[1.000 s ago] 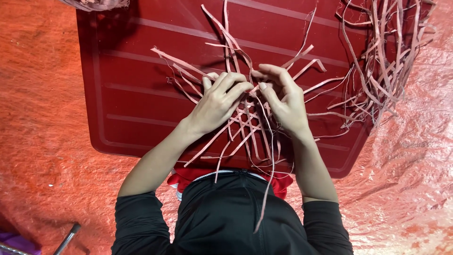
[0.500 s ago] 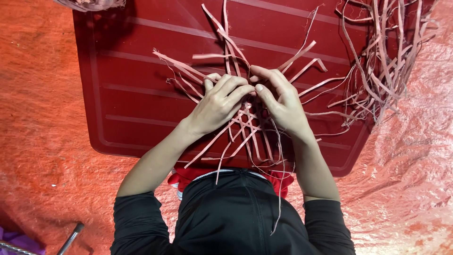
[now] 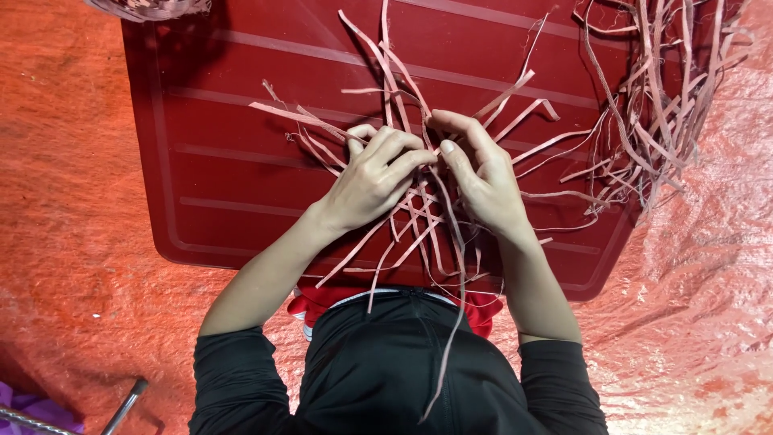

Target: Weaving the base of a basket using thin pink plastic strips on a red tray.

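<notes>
A loose lattice of thin, flat, pale strips [image 3: 419, 217] lies on a dark red plastic board [image 3: 225, 177], with strip ends fanning out in all directions. My left hand [image 3: 374, 173] presses on the lattice's left part, its fingers curled over several strips. Touching it on the right, my right hand [image 3: 483, 177] pinches strips between thumb and fingers near the middle of the weave. One long strip [image 3: 451, 322] hangs down over my dark clothing.
A tangled heap of spare strips [image 3: 652, 105] lies at the board's upper right corner. An orange tarp [image 3: 72, 242] covers the ground around the board. Part of a woven item [image 3: 149, 8] shows at the top left. A metal rod [image 3: 121, 407] lies at bottom left.
Both hands have stayed on the weave, shifting fingers slightly among the strips. The long strip hanging over my lap has swung a little.
</notes>
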